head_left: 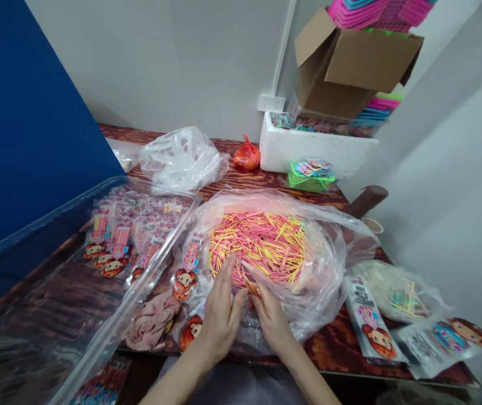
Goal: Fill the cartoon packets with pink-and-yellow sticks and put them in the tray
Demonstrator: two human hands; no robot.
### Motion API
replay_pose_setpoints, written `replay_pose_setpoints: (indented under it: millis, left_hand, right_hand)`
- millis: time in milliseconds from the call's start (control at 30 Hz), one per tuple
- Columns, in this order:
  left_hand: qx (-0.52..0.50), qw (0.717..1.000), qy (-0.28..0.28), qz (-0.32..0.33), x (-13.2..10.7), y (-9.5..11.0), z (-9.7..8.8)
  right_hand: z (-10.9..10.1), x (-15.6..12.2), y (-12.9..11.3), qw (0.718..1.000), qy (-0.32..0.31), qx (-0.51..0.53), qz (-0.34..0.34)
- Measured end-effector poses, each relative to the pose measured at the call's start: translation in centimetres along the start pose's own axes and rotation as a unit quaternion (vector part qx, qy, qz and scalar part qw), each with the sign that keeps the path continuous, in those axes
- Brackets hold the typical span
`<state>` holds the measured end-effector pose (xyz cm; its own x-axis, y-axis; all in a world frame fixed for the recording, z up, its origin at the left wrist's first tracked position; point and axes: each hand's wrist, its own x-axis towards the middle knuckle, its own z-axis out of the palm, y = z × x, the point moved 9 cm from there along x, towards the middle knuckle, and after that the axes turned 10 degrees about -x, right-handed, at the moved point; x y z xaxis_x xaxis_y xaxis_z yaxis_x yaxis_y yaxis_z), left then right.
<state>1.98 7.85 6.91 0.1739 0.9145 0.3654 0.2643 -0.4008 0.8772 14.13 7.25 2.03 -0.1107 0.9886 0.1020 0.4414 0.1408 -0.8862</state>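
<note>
We see bare left forearm (182,371) and right forearm (311,371) slanting inward from below. Left hand (222,315): fingers extended together, thumb set apart. Right hand (273,319): angled toward left one, fingers partly hidden, grip unclear to us. Thumbs near each other.

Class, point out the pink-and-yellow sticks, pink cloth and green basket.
Pink-and-yellow sticks (262,243), head view: middle of the heap.
Pink cloth (151,322), head view: its crumpled middle.
Green basket (311,183), head view: front wall.
</note>
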Motion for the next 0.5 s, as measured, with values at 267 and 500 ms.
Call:
replay_pose_setpoints:
  millis: [267,500]
  left_hand:
    - [0.040,0.992,-0.094,0.077,-0.2,1.6,2.1]
    - [0.059,0.983,-0.126,0.119,-0.6,3.1,2.9]
  right_hand:
    - [-0.2,-1.4,1.6,0.999,0.028,0.014,0.004]
    - [-0.1,-1.6,0.8,0.996,0.049,0.072,0.019]
